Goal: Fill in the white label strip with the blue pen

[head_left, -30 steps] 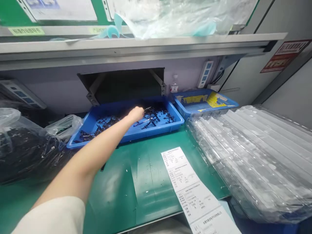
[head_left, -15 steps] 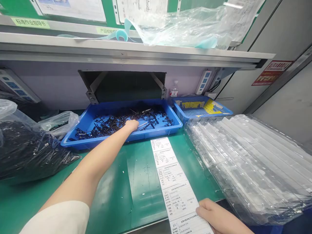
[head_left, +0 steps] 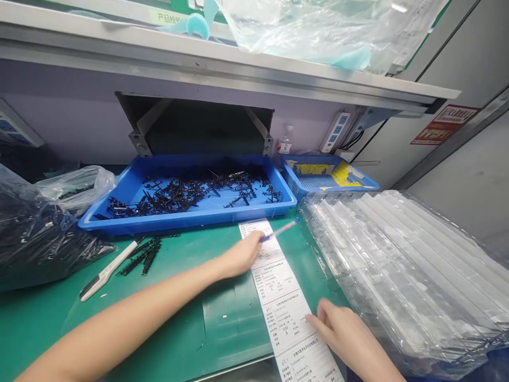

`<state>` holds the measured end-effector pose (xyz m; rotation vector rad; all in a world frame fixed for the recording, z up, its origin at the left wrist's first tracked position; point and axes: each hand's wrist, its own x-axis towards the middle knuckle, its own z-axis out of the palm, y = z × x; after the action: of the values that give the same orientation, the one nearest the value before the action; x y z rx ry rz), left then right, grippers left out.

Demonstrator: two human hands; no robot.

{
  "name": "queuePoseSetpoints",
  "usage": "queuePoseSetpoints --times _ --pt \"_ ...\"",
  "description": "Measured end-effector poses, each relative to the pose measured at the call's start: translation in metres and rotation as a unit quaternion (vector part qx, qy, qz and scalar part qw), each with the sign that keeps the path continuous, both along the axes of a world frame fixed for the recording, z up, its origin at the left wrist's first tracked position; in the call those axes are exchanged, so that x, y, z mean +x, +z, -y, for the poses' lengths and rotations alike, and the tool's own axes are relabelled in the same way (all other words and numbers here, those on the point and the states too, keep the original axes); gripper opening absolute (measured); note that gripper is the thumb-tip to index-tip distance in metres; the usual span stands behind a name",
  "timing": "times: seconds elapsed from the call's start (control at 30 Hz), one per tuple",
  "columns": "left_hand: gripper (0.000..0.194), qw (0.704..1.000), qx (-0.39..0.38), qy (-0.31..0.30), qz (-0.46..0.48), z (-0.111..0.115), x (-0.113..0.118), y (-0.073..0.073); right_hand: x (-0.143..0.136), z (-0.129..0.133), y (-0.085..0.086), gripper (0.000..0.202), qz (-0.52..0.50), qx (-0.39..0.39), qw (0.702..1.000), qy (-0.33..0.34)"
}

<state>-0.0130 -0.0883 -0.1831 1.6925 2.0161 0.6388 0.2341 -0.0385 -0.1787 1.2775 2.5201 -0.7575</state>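
Holding one pen point(head_left: 278, 232) over one label strip point(head_left: 284, 307).

Large blue tray point(head_left: 131, 187) at bench rear, holding scattered black parts point(head_left: 191, 190). Smaller blue tray point(head_left: 358, 183) to its right, yellow sheets inside. Small bottle point(head_left: 284, 144) between them at the wall. Power strip point(head_left: 336, 131) on the wall. White-handled tool point(head_left: 106, 271) beside loose black parts on green mat point(head_left: 178, 297). Bagged black parts point(head_left: 35, 239) at left. Stacked clear plastic trays point(head_left: 405, 265) at right.
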Motion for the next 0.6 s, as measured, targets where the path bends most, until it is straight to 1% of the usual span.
queuePoseSetpoints --times 0.07,0.1,0.17,0.23,0.3,0.37,0.47,0.6 --pt "0.022 0.998 0.015 -0.047 0.036 0.007 0.017 -0.022 -0.017 -0.001 0.000 0.019 -0.111 -0.033 0.993 -0.013" --pt "0.022 0.997 0.025 -0.062 0.049 0.009 0.022 -0.029 -0.027 -0.002 -0.002 0.023 -0.170 -0.063 0.983 -0.024" --pt "0.023 0.994 0.044 -0.079 0.069 0.013 0.026 -0.037 -0.052 -0.007 -0.009 0.036 -0.259 -0.152 0.952 -0.054" --pt "0.022 0.990 0.055 -0.094 0.084 0.017 0.026 -0.039 -0.076 -0.015 -0.017 0.046 -0.293 -0.230 0.924 -0.082" --pt "0.019 0.987 0.056 -0.114 0.100 0.019 0.024 -0.039 -0.095 -0.023 -0.021 0.052 -0.302 -0.270 0.910 -0.092" --pt "0.017 0.984 0.050 -0.127 0.112 0.019 0.023 -0.039 -0.106 -0.028 -0.022 0.052 -0.313 -0.296 0.898 -0.085" --pt "0.021 0.983 0.036 -0.131 0.122 0.016 0.020 -0.041 -0.112 -0.028 -0.019 0.047 -0.349 -0.316 0.878 -0.088" --pt "0.024 0.976 0.024 -0.168 0.135 0.009 0.017 -0.043 -0.104 -0.019 -0.016 0.038 -0.372 -0.300 0.863 -0.163"
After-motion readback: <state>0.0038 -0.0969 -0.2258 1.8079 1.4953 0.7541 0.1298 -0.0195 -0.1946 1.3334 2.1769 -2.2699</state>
